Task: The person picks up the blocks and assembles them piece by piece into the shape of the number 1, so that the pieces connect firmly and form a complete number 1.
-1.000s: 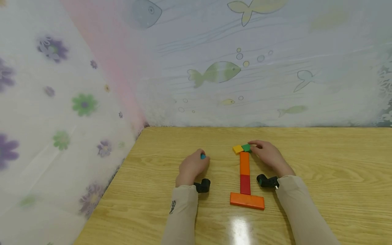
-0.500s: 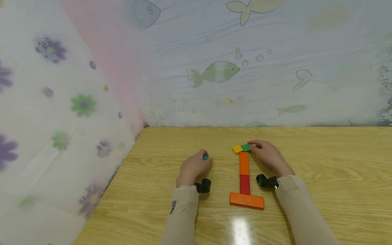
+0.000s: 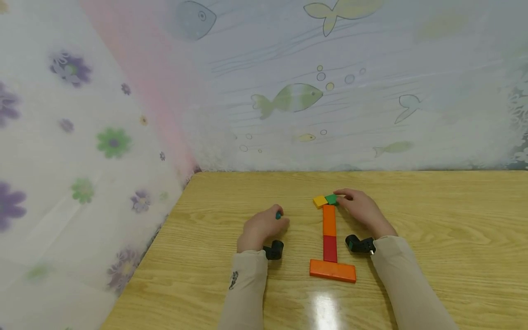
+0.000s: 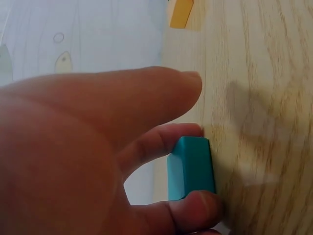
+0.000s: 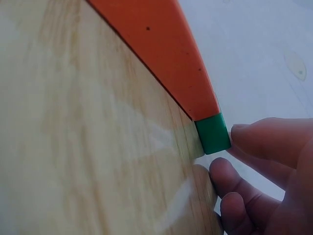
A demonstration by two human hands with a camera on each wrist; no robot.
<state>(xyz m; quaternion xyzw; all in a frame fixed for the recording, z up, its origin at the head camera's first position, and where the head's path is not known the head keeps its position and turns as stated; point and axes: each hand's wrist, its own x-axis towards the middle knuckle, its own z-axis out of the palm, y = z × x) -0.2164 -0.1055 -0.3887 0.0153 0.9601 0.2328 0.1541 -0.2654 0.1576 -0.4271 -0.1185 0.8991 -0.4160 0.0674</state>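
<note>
In the head view my left hand is left of the line of blocks, with a small teal block between its fingers. The left wrist view has the block held between two fingers close to the table, the thumb apart from it. My right hand lies to the right of a green block, thumb and fingertips right at its edge. A yellow block adjoins the green one. Below them run an orange block, a red block and, crosswise, another orange block.
The blocks lie on a wood-grain table. Behind it a wall covering printed with fish rises from the back edge, and a flowered covering rises at the left. Black wrist cameras stick out beside both sleeves.
My left hand has shifted slightly right and the teal block has turned between its fingers, showing less of itself. My right hand and the laid-out blocks stay where they were.
</note>
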